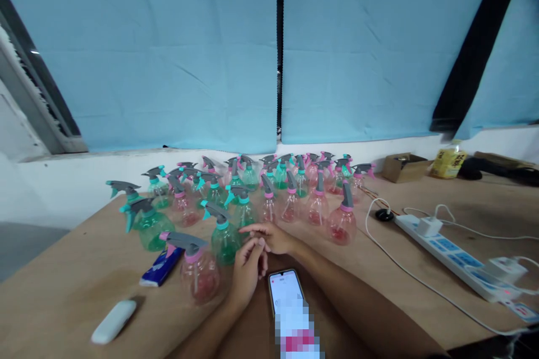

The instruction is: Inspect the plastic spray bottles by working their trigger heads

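Observation:
My left hand (pixel 247 265) is at the table's middle with loosely bent fingers and nothing visible in it. Right beside it, partly over its fingertips, my right hand (pixel 272 236) stretches its index finger leftward; it is open and holds nothing I can see. That finger reaches the side of a green spray bottle (pixel 226 244) with a grey and teal head; whether it touches is unclear. Closer to me on the left stands a pink spray bottle (pixel 200 276) with a grey and pink head. A lit smartphone (pixel 286 291) lies between my forearms, its lower screen blurred out.
Several more green and pink spray bottles (pixel 290 205) stand behind, toward the wall. A blue packet (pixel 162 266) and a white oblong case (pixel 113 321) lie left. On the right are a power strip (pixel 446 255) with plugs and cables, a cardboard box (pixel 405 168) and a yellow-labelled container (pixel 448 161).

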The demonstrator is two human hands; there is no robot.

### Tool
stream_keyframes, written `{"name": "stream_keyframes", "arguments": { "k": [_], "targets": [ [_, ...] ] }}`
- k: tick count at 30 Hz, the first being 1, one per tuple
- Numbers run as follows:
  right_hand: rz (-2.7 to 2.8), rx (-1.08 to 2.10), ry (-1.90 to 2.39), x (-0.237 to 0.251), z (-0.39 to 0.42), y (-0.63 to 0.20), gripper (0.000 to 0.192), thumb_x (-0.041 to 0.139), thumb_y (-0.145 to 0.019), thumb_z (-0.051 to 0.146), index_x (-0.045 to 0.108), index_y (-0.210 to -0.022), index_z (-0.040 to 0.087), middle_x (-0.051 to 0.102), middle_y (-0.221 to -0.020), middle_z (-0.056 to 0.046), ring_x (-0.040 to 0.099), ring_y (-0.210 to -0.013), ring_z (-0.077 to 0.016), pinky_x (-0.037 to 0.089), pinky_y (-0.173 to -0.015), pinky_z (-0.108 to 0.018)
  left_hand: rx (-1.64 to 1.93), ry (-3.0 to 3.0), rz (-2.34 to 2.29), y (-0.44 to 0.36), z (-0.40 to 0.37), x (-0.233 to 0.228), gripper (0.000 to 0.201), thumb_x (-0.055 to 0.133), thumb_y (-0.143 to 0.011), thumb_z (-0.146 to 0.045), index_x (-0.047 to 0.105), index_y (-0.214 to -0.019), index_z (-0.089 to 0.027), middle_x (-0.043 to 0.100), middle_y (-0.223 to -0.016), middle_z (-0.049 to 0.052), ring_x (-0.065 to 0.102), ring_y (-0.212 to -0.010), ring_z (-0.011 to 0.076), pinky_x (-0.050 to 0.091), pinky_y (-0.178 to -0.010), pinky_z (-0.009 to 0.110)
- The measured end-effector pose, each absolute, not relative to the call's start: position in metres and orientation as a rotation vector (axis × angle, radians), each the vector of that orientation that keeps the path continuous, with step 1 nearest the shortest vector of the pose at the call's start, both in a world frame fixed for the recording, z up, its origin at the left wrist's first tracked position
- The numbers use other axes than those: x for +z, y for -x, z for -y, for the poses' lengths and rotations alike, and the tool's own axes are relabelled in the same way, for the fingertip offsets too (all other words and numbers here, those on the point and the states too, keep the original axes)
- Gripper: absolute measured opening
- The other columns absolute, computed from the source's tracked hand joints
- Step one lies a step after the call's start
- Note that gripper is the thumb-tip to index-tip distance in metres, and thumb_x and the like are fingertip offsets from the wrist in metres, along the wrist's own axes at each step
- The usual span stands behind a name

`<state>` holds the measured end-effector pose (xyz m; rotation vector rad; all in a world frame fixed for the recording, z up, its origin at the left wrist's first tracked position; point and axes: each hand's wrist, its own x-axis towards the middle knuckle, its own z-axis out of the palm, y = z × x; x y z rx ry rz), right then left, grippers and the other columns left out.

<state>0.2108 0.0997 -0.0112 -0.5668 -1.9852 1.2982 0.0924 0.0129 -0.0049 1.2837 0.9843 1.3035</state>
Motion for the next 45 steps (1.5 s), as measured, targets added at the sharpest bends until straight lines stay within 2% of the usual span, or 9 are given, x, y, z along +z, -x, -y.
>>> {"name": "stream_keyframes", "arguments": {
  "k": [3, 7, 15, 20, 24, 33, 37, 41, 45],
  "targets": [
    [1.953, 1.216, 0.619, -0.008, -0.101, -0.212, 0.034, 0.046, -0.096, 0.036, 0.068, -0.112, 0.016, 0.049, -0.059, 0.004, 0.05, -0.06, -0.0111, 0.043, -0.065, -0.025, 1.387, -1.135, -0.961, -0.091, -0.018, -0.007, 0.038, 0.06, -0.082, -0.056, 0.056, -0.075, -0.019, 0.046, -0.046, -0.008, 0.036, -0.036, 0.0063, 0.025, -0.035, 0.016],
    [1.826, 0.844, 0.731, 0.001, -0.1, -0.213, 0.027, 0.047, -0.094, 0.031, 0.069, -0.104, 0.019, 0.064, -0.088, -0.003, 0.056, -0.079, -0.0143, 0.045, -0.076, -0.028, 1.455, -0.987, -0.939, -0.089, -0.022, -0.006, 0.035, 0.062, -0.081, -0.052, 0.057, -0.097, -0.021, 0.048, -0.051, -0.01, 0.037, -0.037, 0.0065, 0.024, -0.035, 0.015],
    [1.747, 0.714, 0.9, 0.004, -0.103, -0.206, 0.045, 0.04, -0.099, 0.036, 0.035, -0.142, 0.023, 0.059, -0.121, -0.009, 0.058, -0.075, -0.0134, 0.049, -0.082, -0.033, 1.447, -0.916, -0.953, -0.091, -0.018, 0.001, 0.083, 0.066, -0.079, -0.049, 0.03, -0.149, -0.024, 0.057, -0.056, -0.008, 0.041, -0.038, 0.0073, 0.026, -0.038, 0.015],
    [1.79, 0.726, 0.865, 0.001, -0.102, -0.202, 0.045, 0.042, -0.099, 0.036, 0.035, -0.142, 0.023, 0.049, -0.139, -0.011, 0.055, -0.116, -0.0192, 0.043, -0.101, -0.038, 1.449, -0.919, -0.917, -0.091, -0.02, -0.003, 0.093, 0.067, -0.08, -0.041, 0.015, -0.155, -0.021, 0.065, -0.062, -0.004, 0.046, -0.04, 0.0082, 0.027, -0.039, 0.017],
    [1.768, 0.615, 0.907, 0.003, -0.102, -0.203, 0.046, 0.045, -0.097, 0.034, 0.039, -0.14, 0.02, 0.054, -0.129, -0.011, 0.051, -0.12, -0.0206, 0.04, -0.104, -0.041, 1.455, -0.928, -0.921, -0.09, -0.023, -0.006, 0.1, 0.069, -0.079, -0.038, 0.006, -0.156, -0.023, 0.069, -0.068, -0.002, 0.048, -0.041, 0.0088, 0.028, -0.039, 0.017],
    [1.832, 0.612, 1.064, 0.002, -0.102, -0.202, 0.041, 0.048, -0.095, 0.034, 0.052, -0.133, 0.021, 0.062, -0.091, -0.003, 0.06, -0.077, -0.0145, 0.049, -0.077, -0.03, 1.397, -0.996, -0.971, -0.093, -0.023, -0.01, 0.094, 0.064, -0.08, -0.039, 0.009, -0.155, -0.026, 0.065, -0.064, -0.005, 0.048, -0.039, 0.0088, 0.028, -0.037, 0.016],
    [1.8, 0.731, 1.117, 0.009, -0.101, -0.202, 0.048, 0.044, -0.096, 0.033, 0.04, -0.142, 0.022, 0.06, -0.077, 0.002, 0.056, -0.054, -0.0114, 0.047, -0.061, -0.026, 1.434, -0.989, -0.959, -0.094, -0.025, -0.009, 0.1, 0.067, -0.077, -0.037, 0.005, -0.155, -0.028, 0.068, -0.07, -0.004, 0.049, -0.04, 0.0086, 0.029, -0.036, 0.016],
    [1.794, 0.622, 1.243, 0.023, -0.105, -0.195, 0.053, 0.05, -0.093, 0.043, 0.044, -0.14, 0.018, 0.061, -0.072, 0.0, 0.06, -0.063, -0.0166, 0.046, -0.065, -0.029, 1.415, -0.968, -0.984, -0.094, -0.025, -0.008, 0.1, 0.066, -0.077, -0.034, 0.004, -0.154, -0.026, 0.07, -0.073, -0.003, 0.049, -0.04, 0.0085, 0.029, -0.038, 0.017],
    [1.785, 0.444, 1.333, 0.038, -0.112, -0.18, 0.058, 0.055, -0.088, 0.054, 0.053, -0.132, 0.016, 0.064, -0.073, -0.005, 0.062, -0.07, -0.0212, 0.045, -0.067, -0.031, 1.403, -0.969, -1.015, -0.093, -0.025, -0.011, 0.082, 0.063, -0.076, -0.036, 0.023, -0.147, -0.026, 0.064, -0.065, -0.007, 0.047, -0.04, 0.0087, 0.028, -0.038, 0.017]
  ]
}}
